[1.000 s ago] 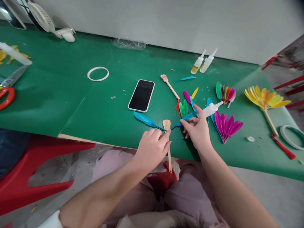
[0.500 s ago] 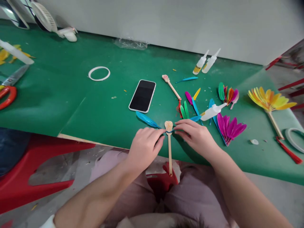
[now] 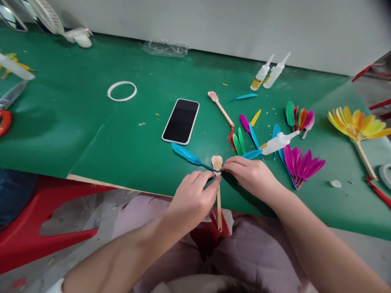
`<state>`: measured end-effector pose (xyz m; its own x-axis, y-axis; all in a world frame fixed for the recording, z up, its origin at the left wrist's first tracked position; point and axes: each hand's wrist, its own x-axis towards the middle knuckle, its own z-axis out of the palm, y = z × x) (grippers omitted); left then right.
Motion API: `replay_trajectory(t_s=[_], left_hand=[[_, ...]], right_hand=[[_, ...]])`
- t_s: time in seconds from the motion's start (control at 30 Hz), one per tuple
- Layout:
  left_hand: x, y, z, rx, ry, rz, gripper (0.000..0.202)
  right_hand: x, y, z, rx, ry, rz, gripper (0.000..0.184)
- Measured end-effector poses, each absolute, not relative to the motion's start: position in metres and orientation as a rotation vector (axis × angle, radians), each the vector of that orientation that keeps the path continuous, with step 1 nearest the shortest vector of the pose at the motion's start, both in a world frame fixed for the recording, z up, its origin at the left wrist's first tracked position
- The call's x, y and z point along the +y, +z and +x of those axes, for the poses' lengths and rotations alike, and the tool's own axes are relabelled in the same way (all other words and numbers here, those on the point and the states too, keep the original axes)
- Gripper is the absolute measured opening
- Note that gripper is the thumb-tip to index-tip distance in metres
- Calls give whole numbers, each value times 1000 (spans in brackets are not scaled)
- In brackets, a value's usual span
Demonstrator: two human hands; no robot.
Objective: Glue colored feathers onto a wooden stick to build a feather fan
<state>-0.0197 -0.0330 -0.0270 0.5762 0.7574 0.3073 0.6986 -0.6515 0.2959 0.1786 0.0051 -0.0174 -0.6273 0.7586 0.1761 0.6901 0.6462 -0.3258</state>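
A wooden fan handle [image 3: 219, 207] with a rounded, glue-coated head lies upright before me, its lower end jutting past the table edge. My left hand [image 3: 195, 195] is closed, thumb and fingers pinching the handle just below the head. Across the head's base run the thin quills of blue feathers. One blue feather [image 3: 187, 154] points out to the left; another blue feather [image 3: 253, 154] shows beyond my right hand [image 3: 252, 173]. That hand is closed too, its fingertips pinching a quill at the head's right side. The fingers partly hide the quills.
A phone [image 3: 181, 122] lies behind the handle. Rightward are a glue bottle [image 3: 276, 143], magenta feathers [image 3: 304, 167], a second handle [image 3: 222, 110], two standing glue bottles [image 3: 261, 77] and a yellow feather fan [image 3: 360, 126]. Scissors [image 3: 4, 120] and a white ring [image 3: 122, 91] lie left.
My left hand has shifted right and down, from the left feather's quill to the handle's neck. The left blue feather now lies free of its fingers. The view has shifted slightly.
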Motion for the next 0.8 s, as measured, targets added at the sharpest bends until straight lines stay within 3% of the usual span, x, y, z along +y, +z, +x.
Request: replay_trajectory(t_s=[0.8], left_hand=[[-33,-25,-21,1224,594,2693,27]], right_hand=[[4,-17,172,-2621,125,-1096,28]])
